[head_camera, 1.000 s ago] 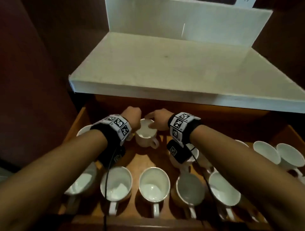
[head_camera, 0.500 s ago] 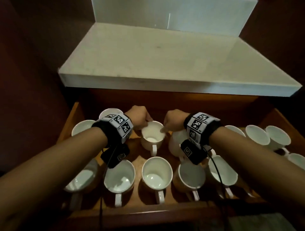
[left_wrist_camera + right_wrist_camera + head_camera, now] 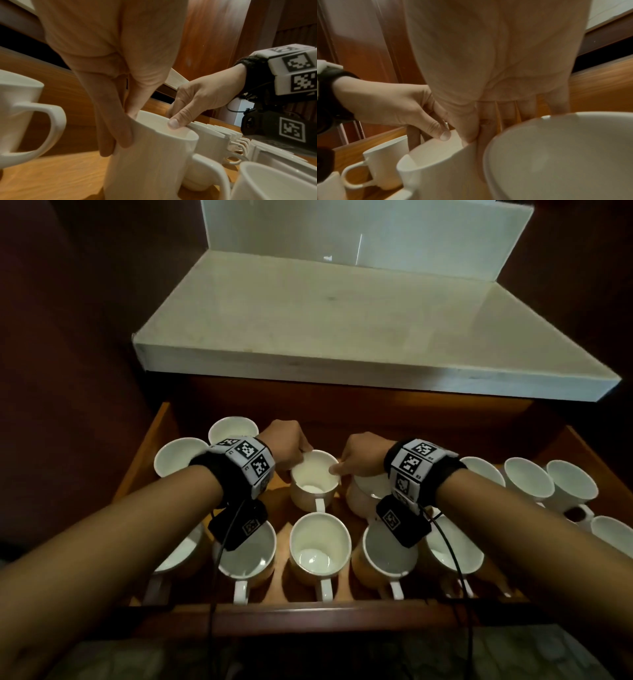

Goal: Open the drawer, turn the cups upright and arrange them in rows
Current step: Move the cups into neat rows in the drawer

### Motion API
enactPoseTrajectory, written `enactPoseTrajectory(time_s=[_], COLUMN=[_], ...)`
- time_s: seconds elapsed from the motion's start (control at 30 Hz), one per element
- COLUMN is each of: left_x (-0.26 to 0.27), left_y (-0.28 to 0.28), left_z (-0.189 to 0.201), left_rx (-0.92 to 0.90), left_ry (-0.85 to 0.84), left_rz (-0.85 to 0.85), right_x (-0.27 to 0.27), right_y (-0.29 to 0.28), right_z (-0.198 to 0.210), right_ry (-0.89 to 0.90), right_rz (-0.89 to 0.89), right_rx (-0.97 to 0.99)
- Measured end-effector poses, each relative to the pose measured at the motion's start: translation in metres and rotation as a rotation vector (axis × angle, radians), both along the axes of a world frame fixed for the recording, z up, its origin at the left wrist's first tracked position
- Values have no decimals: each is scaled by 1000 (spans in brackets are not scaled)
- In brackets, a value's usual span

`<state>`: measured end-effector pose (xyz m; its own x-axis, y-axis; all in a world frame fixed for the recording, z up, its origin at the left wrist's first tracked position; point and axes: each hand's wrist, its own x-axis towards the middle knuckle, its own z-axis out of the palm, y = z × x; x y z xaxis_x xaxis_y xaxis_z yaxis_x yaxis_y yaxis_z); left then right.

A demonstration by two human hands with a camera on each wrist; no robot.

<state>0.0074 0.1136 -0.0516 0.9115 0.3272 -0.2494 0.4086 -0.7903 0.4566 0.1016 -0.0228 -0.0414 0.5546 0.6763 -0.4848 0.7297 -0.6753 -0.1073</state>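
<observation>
The wooden drawer stands pulled out and holds several white cups. In its second row an upright white cup has its handle pointing toward me. My left hand pinches the cup's left rim, thumb inside and fingers down the outer wall. From the other side my right hand pinches the right rim, with the thumb tip over the edge. In the right wrist view the same cup sits between both hands. Just right of it a cup appears to stand upside down, partly hidden by my right wrist.
A front row of upright cups lines the drawer's front edge. More cups stand at the back left and far right. A pale countertop overhangs the drawer's rear; dark cabinet walls flank both sides.
The cup between my hands went from tilted to upright, its handle now toward me, and came nearer the front row. Both hands kept their hold on its rim. The camera view shifted.
</observation>
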Motion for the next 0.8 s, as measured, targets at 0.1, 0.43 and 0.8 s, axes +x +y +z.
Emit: enactPoseTrajectory(time_s=[0.1,0.43,0.8], left_x=[-2,2,-9], left_y=[-4,-3,2], left_z=[1,4,23], left_rx=[-37,1,-55], left_ry=[16,5,97], left_rz=[20,18,41], right_x=[-1,-2,2], right_y=[-1,-1,5], right_z=[-1,-1,9], right_ry=[-7,14,4], right_rz=[5,-7,-12], right_rx=[6,11,3])
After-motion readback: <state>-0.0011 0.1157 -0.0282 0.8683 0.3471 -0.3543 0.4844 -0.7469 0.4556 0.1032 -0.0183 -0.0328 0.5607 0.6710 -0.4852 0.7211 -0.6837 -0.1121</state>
